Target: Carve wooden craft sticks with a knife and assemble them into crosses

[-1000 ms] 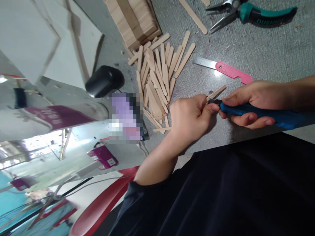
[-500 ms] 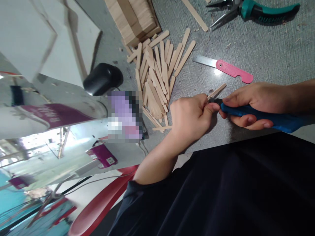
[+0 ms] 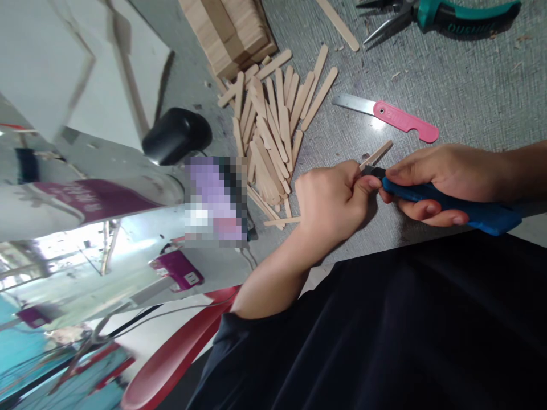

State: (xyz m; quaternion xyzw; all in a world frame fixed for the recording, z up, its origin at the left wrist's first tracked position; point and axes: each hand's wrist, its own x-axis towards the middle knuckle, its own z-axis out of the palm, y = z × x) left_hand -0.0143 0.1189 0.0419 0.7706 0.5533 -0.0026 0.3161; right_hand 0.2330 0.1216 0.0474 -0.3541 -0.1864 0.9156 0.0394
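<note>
My left hand (image 3: 331, 199) is closed around a thin wooden stick (image 3: 379, 154), whose free end sticks out past the fingers. Its thumb presses against the dark blade of a blue utility knife (image 3: 444, 199). Wrapped round the knife's handle is my right hand (image 3: 453, 176), close beside the left. The blade lies against the stick near the left fingertips; its edge is partly hidden by them. Just beyond the hands is a folding saw-like knife with a pink handle (image 3: 408, 122), opened out. A loose pile of flat craft sticks (image 3: 273, 136) lies beside my left hand.
Bundled craft sticks (image 3: 231, 34) lie at the back, near green-and-black pliers (image 3: 465, 20) and a single stick (image 3: 339, 25). A black computer mouse (image 3: 177, 136) and a blurred-out phone-like object (image 3: 216, 199) are to the left. A red chair (image 3: 171, 364) stands below the table edge.
The knife has slid slightly along the stick, drawn a little back, and the stick's free end has tilted up a bit. Both hands keep their holds. The whole view has shifted slightly.
</note>
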